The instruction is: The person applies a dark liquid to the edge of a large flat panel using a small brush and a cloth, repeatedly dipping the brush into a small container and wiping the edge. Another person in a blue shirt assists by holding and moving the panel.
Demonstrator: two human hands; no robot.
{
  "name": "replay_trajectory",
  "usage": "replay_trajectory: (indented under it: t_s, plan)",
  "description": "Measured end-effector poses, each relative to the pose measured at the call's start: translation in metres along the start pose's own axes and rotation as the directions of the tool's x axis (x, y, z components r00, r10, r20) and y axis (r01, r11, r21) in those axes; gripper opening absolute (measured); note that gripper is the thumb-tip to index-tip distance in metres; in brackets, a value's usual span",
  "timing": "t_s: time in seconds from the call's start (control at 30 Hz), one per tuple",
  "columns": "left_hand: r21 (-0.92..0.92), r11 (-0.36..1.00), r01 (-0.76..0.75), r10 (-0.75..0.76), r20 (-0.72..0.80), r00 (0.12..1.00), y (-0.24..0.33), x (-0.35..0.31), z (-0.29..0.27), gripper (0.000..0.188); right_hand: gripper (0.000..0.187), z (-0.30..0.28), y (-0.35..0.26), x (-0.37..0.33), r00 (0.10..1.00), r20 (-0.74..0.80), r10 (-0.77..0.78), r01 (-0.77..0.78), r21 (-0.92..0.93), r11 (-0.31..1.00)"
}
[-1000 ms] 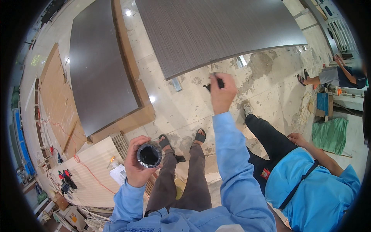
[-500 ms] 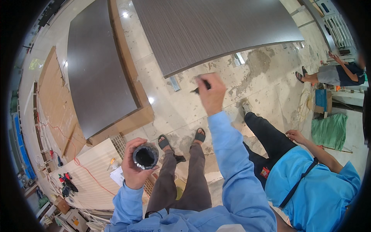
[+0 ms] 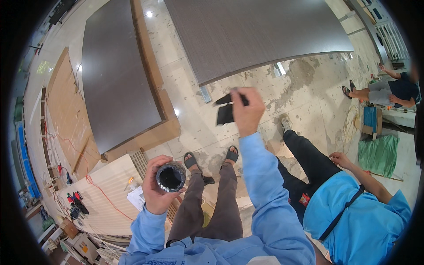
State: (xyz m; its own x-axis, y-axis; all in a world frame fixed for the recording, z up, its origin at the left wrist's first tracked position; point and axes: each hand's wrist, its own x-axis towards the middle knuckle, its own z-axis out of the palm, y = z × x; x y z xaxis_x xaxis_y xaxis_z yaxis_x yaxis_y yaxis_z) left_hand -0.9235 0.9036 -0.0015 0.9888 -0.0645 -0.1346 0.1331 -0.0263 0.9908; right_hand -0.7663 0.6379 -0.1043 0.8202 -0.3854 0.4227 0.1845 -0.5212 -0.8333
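Observation:
My left hand (image 3: 155, 194) is wrapped round a small round container (image 3: 171, 176) with a smeared rim and dark contents, its mouth facing up. Out in front, my right hand (image 3: 251, 110) is closed on a thin black piece of material (image 3: 225, 115). It shows as two dark flaps hanging to the left of my fingers; whether these are one folded piece or two, I cannot tell. Just beyond that hand lies the near edge of a large dark grey wood-grain panel (image 3: 260, 33), apart from the hand.
Left stands another dark grey panel (image 3: 119, 79) on brown cardboard (image 3: 159, 132). A slatted pale board (image 3: 101, 190) carries hand tools (image 3: 76, 205) and an orange cord. A co-worker in a bright blue shirt (image 3: 353, 216) is close on my right; another person (image 3: 388, 92) stands farther off.
The black piece in my right hand now shows much larger, spread into two flaps. That hand has shifted slightly right and down. My left hand still holds the container.

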Motion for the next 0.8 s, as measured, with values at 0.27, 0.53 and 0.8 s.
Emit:
replay_trajectory:
  t_s: [0.27, 0.53, 0.8]
  plan:
    - [0.028, 1.0, 0.009, -0.009, -0.016, 1.0, -0.002, -0.005, -0.007, 0.078, 0.008, 0.023, -0.008, -0.017, 0.987, 0.14, 0.072, -0.084, 0.077, 0.993]
    - [0.041, 0.999, 0.014, -0.013, -0.022, 1.0, -0.007, -0.011, -0.02, 0.079, 0.008, 0.017, -0.01, -0.018, 0.978, -0.069, 0.194, -0.189, 0.083, 0.979]
    - [0.041, 0.999, -0.021, 0.023, -0.061, 0.998, -0.014, -0.013, -0.034, 0.081, 0.013, 0.013, -0.059, -0.012, 0.994, -0.094, 0.049, -0.035, 0.141, 0.989]
